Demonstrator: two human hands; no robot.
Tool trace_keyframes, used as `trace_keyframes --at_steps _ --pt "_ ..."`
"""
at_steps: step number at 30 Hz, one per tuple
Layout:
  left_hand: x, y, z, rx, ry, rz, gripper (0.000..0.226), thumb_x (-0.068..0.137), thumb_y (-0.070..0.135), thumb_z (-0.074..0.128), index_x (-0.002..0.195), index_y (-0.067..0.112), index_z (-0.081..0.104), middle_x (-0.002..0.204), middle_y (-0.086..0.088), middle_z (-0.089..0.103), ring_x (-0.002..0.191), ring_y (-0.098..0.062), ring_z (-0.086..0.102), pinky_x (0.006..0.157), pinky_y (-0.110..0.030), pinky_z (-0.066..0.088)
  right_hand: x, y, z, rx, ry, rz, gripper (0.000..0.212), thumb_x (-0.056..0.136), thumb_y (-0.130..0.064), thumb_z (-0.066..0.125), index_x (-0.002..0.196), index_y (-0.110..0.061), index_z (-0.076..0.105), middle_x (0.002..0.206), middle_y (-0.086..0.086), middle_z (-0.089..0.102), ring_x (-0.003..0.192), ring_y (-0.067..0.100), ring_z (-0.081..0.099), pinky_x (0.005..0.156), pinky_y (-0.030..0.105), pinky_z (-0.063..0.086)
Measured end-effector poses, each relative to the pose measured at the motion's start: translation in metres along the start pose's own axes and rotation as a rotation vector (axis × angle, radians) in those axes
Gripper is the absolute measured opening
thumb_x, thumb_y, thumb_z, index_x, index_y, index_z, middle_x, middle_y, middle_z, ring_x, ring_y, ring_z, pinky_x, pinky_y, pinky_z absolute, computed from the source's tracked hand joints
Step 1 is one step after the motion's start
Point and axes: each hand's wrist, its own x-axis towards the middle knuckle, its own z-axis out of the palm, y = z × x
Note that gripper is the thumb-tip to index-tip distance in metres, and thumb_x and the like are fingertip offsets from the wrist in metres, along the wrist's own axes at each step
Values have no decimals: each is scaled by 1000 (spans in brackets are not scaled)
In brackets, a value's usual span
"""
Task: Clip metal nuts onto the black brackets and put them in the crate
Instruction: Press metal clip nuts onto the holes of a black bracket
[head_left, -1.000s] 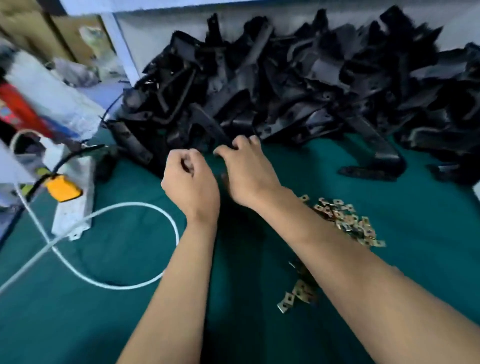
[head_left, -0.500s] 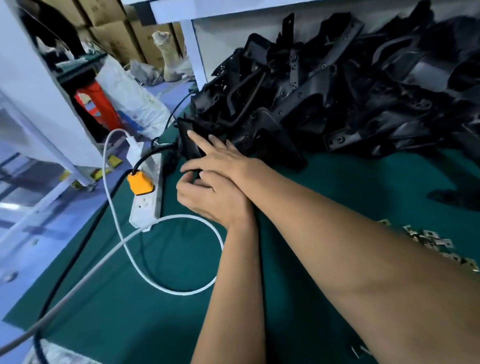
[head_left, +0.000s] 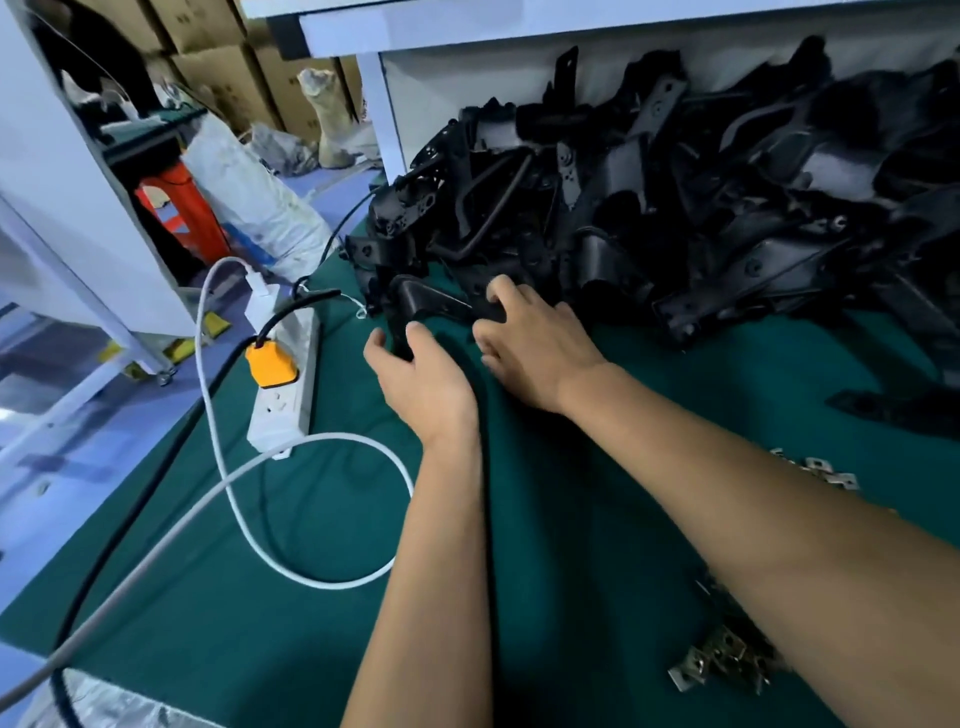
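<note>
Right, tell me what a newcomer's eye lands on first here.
The big pile of black brackets heaped along the far side of the green table. Next, the left hand and right hand gripping one black bracket at the pile's near edge. Then the orange plug in the white power strip, left.

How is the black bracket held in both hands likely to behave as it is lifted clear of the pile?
The black bracket will probably stay stiff: it keeps its bent shape between the left hand and right hand. It may snag, since it touches the tangled bracket pile. Its odd shape suggests it could swing if held by one end.
</note>
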Motion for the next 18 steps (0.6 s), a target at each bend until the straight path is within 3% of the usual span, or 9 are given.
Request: trace_keyframes --at_steps 3,6,8,10,11,13,14,16,18 --pt "-4 -4 5 -13 -198 -20 42 101 36 56 139 19 53 136 -6 64 117 -27 68 109 -44 49 -15 21 -10 -10 -12 50 14 100 -38 62 96 -25 62 140 2 31 125 25 43 96 54 46" --pt "-10 -8 11 1 -344 31 38 96 35 68 128 22 52 119 -4 67 84 -18 77 86 -33 60 -29 43 -16 -15 8 127 15 99 -33 66 88 -23 64 139 1 34 119 24 48 114 57 35" --pt "-10 -11 16 110 -364 89 56 89 35 76 135 21 47 97 1 69 68 -13 74 72 -27 57 -33 56 -21 -40 13 146 12 98 -29 68 90 -20 67 142 2 36 117 26 52 125 53 23" --pt "-10 -13 19 192 -312 111 73 83 35 82 142 13 46 82 9 64 77 -15 70 80 -27 55 -40 66 -30 54 -11 122 10 98 -26 67 104 -20 73 151 1 41 135 28 47 127 46 19" --pt "-9 -13 21 207 -308 97 68 80 34 83 137 11 52 80 10 62 83 -18 66 84 -31 54 -45 69 -37 141 -18 104 13 99 -25 67 109 -22 74 155 0 43 146 25 38 126 42 20" --pt "-9 -13 24 83 -330 8 28 73 28 79 93 14 64 76 2 59 76 -23 55 71 -39 47 -60 73 -49 304 50 79 12 98 -22 69 107 -25 76 153 -1 51 148 17 38 121 33 30" --pt "-13 -11 25 -20 -301 -41 23 71 24 74 73 17 53 73 -4 52 71 -22 47 63 -40 39 -73 76 -55 359 121 79 11 97 -21 69 104 -24 77 142 -2 60 136 14 52 113 29 41" --pt "-20 -4 23 -216 -128 2 34 74 16 66 66 20 34 68 -6 39 62 -18 37 59 -36 31 -102 79 -65 459 231 106 10 95 -17 70 97 -23 77 106 -10 72 96 5 68 84 21 55" --pt "-33 7 17 -277 55 310 30 78 7 61 70 19 34 65 5 32 55 -6 30 59 -26 32 -131 83 -71 519 200 133 10 93 -15 72 90 -23 78 82 -13 72 75 3 68 67 16 52"
